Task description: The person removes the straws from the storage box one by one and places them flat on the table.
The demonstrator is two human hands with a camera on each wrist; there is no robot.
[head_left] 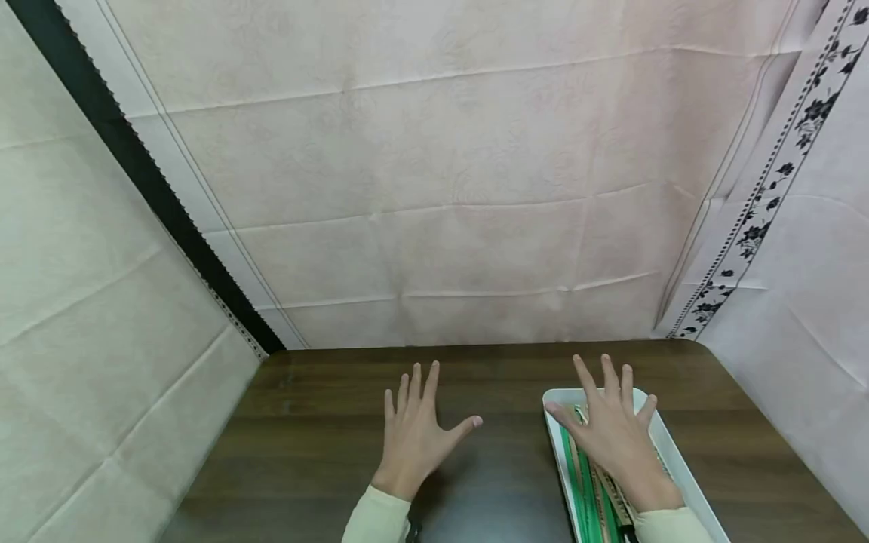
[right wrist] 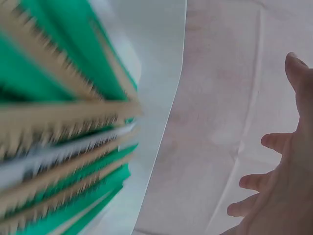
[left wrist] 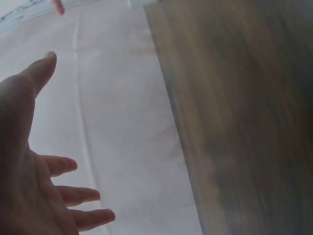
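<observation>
My left hand [head_left: 414, 445] is held over the dark wooden table [head_left: 312, 445] with its fingers spread and nothing in them. In the left wrist view its thumb and fingers [left wrist: 78, 196] stand apart, with a bare palm. On the other side, my right hand [head_left: 614, 430] hovers above a white tray [head_left: 681, 461], fingers spread and likewise holding nothing. Long, narrow green pieces [head_left: 585, 494] with tan strips [right wrist: 68, 117] lie packed lengthwise in the tray. Dark, blurred marks run along the strips in the right wrist view. My right hand and forearm hide part of the tray's contents.
Pale creased cloth [head_left: 441, 181] hangs behind the table's far edge and along both sides. A black band [head_left: 149, 181] crosses it at the left, a floral border [head_left: 774, 181] at the right. The tray stands toward the table's right side.
</observation>
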